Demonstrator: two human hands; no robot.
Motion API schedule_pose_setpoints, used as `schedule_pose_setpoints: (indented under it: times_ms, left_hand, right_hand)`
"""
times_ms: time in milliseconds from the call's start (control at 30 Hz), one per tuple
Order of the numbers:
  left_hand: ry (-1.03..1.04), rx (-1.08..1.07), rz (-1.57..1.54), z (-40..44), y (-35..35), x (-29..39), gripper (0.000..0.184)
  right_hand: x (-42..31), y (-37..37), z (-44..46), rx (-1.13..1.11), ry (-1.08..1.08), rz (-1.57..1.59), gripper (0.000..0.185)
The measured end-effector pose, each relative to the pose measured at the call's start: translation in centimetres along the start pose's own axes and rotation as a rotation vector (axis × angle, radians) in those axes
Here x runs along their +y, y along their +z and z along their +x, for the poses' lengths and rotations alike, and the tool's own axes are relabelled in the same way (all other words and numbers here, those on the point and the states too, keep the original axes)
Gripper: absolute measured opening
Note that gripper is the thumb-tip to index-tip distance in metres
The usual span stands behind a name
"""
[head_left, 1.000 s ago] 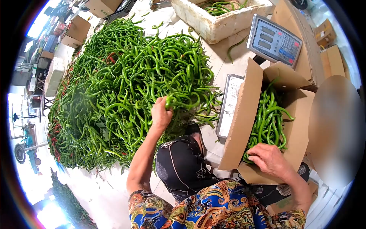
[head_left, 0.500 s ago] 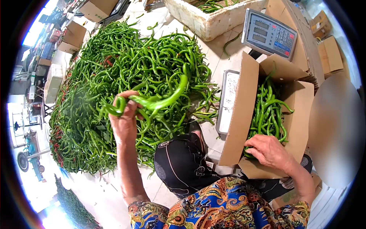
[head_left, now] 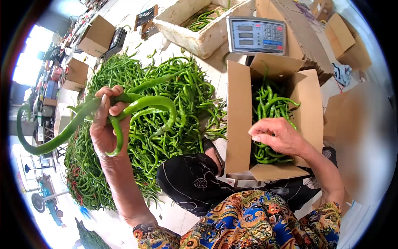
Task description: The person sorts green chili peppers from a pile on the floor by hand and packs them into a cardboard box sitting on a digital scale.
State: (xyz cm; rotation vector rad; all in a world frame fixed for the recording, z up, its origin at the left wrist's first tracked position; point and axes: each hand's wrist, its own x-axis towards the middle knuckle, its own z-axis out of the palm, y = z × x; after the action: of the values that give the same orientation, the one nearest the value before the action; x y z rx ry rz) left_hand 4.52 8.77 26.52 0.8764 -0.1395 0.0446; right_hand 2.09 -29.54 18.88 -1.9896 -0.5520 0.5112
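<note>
In my left hand (head_left: 108, 120) is a small bunch of long green chili peppers (head_left: 153, 101), pinched between thumb and fingers and raised over the pile. One curved pepper sticks out far to the left, others to the right. Below lies a large heap of green chili peppers (head_left: 182, 91) on the floor. My right hand (head_left: 280, 136) hovers over the near part of an open cardboard box (head_left: 238, 120), its fingers loosely bent, thumb slightly apart, nothing visible in them. Green chili peppers (head_left: 269, 101) lie inside the box, partly hidden by this hand.
A scale display (head_left: 257, 35) stands behind the box. Beyond the heap is a white foam crate (head_left: 207, 41) with some peppers in it. Flattened cardboard (head_left: 300, 41) leans at the back right. More boxes (head_left: 97, 35) stand at the far left.
My left hand has moved left and closer to me with the peppers, which now spread out both ways. My right hand has lifted off the peppers in the box. The view has shifted.
</note>
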Motion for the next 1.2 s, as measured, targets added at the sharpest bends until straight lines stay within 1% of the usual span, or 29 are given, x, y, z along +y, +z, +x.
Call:
schedule_pose_setpoints:
  times_ms: [67, 133, 167, 200, 267, 300, 333, 367, 400, 433, 467, 533, 567, 600, 667, 700, 733, 800, 833, 933, 967, 1067, 1100, 1133, 1200]
  left_hand:
    - [-0.060, -0.073, -0.071, 0.4, 2.2, -0.2, 0.018]
    - [-0.111, -0.094, -0.089, 0.5, 4.3, -1.1, 0.019]
    - [-0.138, -0.103, -0.096, 0.4, 5.5, -1.8, 0.019]
    - [-0.186, -0.119, -0.107, 0.2, 7.0, -2.7, 0.018]
    - [-0.281, -0.142, -0.136, 0.1, 9.4, -5.0, 0.017]
    - [-0.295, -0.122, -0.085, -0.1, 10.9, -6.1, 0.019]
    - [-0.365, -0.129, -0.132, -0.1, 12.0, -7.3, 0.019]
    - [-0.417, -0.141, -0.131, 0.0, 12.7, -8.6, 0.019]
    - [-0.463, -0.153, -0.126, 0.2, 13.2, -10.0, 0.018]
    - [-0.516, -0.239, -0.150, 0.4, 13.3, -11.5, 0.019]
    - [-0.550, -0.263, -0.140, 0.6, 13.5, -13.0, 0.022]
    - [-0.647, -0.255, -0.158, 0.7, 14.0, -14.9, 0.026]
    - [-0.710, -0.251, -0.116, 0.7, 14.2, -15.7, 0.029]
    - [-0.749, -0.290, -0.090, 0.8, 13.9, -16.7, 0.037]
    - [-0.755, -0.391, 0.055, 0.7, 13.5, -18.0, 0.045]
    - [-0.809, -0.410, 0.002, 0.7, 13.5, -18.5, 0.047]
    - [-0.848, -0.442, 0.043, 0.8, 13.5, -18.8, 0.047]
    - [-0.916, -0.505, 0.133, 1.3, 13.3, -19.1, 0.047]
    - [-0.894, -0.539, 0.215, 1.5, 13.1, -19.2, 0.048]
    - [-0.903, -0.420, 0.308, 1.7, 12.2, -20.2, 0.049]
    - [-0.874, -0.366, 0.340, 1.6, 12.3, -20.5, 0.045]
    - [-0.769, -0.357, 0.562, 2.2, 10.3, -21.7, 0.041]
    - [-0.748, -0.316, 0.619, 2.3, 9.8, -21.6, 0.031]
    - [-0.718, -0.307, 0.781, 2.3, 10.3, -20.9, 0.027]
    - [-0.680, -0.424, 1.042, 2.9, 9.8, -20.4, 0.027]
  right_hand:
    - [-0.1, -0.3, 0.0, 0.047, -0.046, 0.048, 0.019]
    - [-1.2, -0.6, 0.0, 0.174, -0.113, 0.087, 0.025]
    - [-1.6, -1.0, -0.2, 0.233, -0.167, 0.074, 0.034]
    - [-2.6, -1.6, -0.5, 0.309, -0.219, -0.034, 0.051]
    - [-4.3, -3.0, -0.7, 0.442, -0.407, -0.324, 0.073]
    - [-4.7, -3.2, -0.7, 0.436, -0.440, -0.344, 0.080]
    - [-5.0, -3.4, -0.8, 0.427, -0.472, -0.365, 0.088]
    - [-4.9, -3.4, -1.0, 0.357, -0.438, -0.362, 0.094]
    - [-4.4, -3.1, -1.2, 0.381, -0.440, -0.390, 0.083]
    - [-4.1, -3.2, -1.3, 0.290, -0.326, -0.246, 0.071]
    - [-3.7, -3.2, -1.6, 0.199, -0.214, -0.099, 0.059]
    - [-0.1, -2.7, -2.3, 0.240, -0.204, -0.136, 0.045]
    - [1.1, -2.7, -3.0, 0.254, -0.195, -0.151, 0.039]
    - [1.8, -3.0, -4.0, 0.221, -0.102, -0.087, 0.035]
    - [2.9, -3.9, -5.8, 0.159, 0.086, 0.049, 0.029]
    - [5.0, -3.8, -6.1, 0.168, -0.029, 0.114, 0.025]
    - [4.6, -4.3, -6.7, 0.092, 0.276, 0.577, 0.022]
    - [7.2, -4.3, -7.5, 0.130, 0.309, 0.812, 0.024]
    - [7.3, -4.7, -8.0, 0.161, 0.366, 0.849, 0.026]
    - [7.5, -5.4, -9.2, 0.194, 0.477, 0.917, 0.025]
    - [7.7, -5.6, -9.5, 0.195, 0.477, 0.920, 0.022]
    - [8.1, -6.0, -10.1, 0.348, 0.508, 0.840, 0.028]
    - [8.1, -6.0, -10.4, 0.414, 0.489, 0.833, 0.035]
    - [8.1, -6.1, -10.7, 0.379, 0.491, 0.785, 0.037]
    - [8.3, -6.5, -11.5, 0.310, 0.493, 0.685, 0.040]
